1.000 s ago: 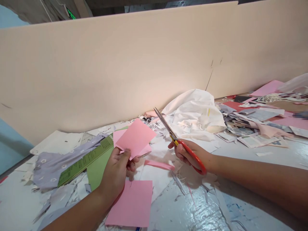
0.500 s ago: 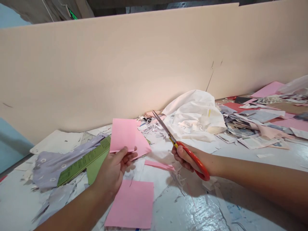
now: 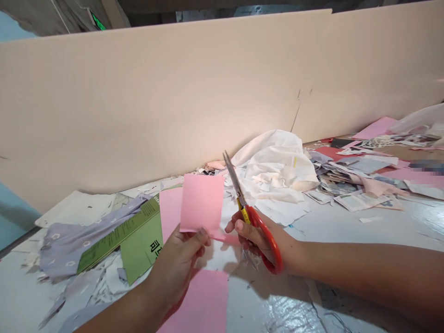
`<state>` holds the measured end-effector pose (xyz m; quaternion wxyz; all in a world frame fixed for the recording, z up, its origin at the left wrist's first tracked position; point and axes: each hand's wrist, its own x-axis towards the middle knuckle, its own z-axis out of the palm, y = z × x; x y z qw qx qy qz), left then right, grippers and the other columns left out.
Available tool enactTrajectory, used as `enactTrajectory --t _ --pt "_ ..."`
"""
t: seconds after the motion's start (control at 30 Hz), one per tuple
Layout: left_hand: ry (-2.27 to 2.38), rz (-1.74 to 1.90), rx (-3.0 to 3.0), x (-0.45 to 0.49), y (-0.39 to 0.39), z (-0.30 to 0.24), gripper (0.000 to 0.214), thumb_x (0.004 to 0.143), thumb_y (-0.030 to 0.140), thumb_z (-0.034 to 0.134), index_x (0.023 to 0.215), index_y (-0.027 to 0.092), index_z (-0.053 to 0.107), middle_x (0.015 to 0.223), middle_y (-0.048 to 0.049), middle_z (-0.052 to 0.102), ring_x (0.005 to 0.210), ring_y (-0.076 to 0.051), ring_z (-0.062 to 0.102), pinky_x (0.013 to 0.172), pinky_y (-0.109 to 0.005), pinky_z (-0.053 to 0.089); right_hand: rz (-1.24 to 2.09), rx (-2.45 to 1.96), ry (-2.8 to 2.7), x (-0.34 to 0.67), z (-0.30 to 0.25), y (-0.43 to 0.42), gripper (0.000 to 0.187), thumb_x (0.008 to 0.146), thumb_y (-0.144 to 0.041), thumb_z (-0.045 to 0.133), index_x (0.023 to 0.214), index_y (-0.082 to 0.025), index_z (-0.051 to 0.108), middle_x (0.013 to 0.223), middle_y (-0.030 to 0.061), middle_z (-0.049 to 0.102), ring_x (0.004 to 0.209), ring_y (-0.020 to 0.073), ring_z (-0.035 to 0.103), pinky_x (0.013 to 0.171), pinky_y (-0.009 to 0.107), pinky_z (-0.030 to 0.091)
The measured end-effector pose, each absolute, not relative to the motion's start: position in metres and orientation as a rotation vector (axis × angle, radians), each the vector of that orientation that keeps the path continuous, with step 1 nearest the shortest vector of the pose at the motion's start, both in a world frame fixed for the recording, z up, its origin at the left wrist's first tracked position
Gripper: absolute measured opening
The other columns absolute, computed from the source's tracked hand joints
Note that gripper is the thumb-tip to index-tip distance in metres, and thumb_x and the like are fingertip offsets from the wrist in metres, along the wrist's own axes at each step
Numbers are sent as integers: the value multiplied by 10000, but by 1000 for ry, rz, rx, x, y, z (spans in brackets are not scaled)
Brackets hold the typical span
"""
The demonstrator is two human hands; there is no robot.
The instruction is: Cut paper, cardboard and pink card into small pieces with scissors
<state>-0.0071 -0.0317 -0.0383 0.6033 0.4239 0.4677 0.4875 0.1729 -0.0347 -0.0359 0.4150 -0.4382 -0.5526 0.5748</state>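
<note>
Left hand (image 3: pixel 176 266) pinches pink paper (image 3: pixel 201 203); right hand (image 3: pixel 253 238) clenches scissors (image 3: pixel 241 199). White cloth (image 3: pixel 274 175) lies beyond them on the table (image 3: pixel 347 231).

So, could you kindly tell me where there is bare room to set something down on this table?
The widest patch is the pale surface between the newspapers and the right hand, with one small scrap on it. Another glossy stretch lies right of the pink sheet. It is crowded around the crumpled white cloth and the lavender fabric.
</note>
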Motion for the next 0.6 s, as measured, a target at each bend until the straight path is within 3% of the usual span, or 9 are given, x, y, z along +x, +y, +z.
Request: enactTrajectory --t 0.13,0.23,0.37,0.47,0.6 --pt "1043 838 1140 -6 -39 -37 189 674 303 661 730 167 543 564 26 547 529 -80 491 528 -198 378 1424 -1108 -1322 173 -38 -30 233 714 -327 583 639 -188 412 435 -75 399 382 70 379 397 215 286" --pt "908 757 1156 -10 -37 -36 186 752 351 562 811 177 533 623 1 600 472 -82 521 504 -212 369 1398 -1155 -1325 174 -36 -28 216 693 -211 543 569 -196 367 410 -77 378 372 74 368 402 227 291" --pt "967 649 1194 -13 -32 -38 145 810 300 450 774 169 498 599 -17 625 335 -73 497 365 -186 216 1364 -1171 -1399 175 -31 -30 195 660 -128 530 582 -196 365 427 -84 376 397 67 357 418 216 294" --pt "1033 662 1222 -12 -31 -40 136 799 262 465 699 171 455 508 5 600 332 -71 495 370 -177 227 1353 -1150 -1400 175 -33 -33 161 695 -183 540 658 -197 384 492 -81 408 437 69 384 452 216 325" --pt "1134 870 1206 -14 -27 -41 176 798 346 469 723 191 429 412 37 545 339 -88 484 384 -185 281 1380 -1120 -1451 179 -45 -31 262 759 -447 511 791 -218 388 546 -74 423 472 85 399 464 222 330"
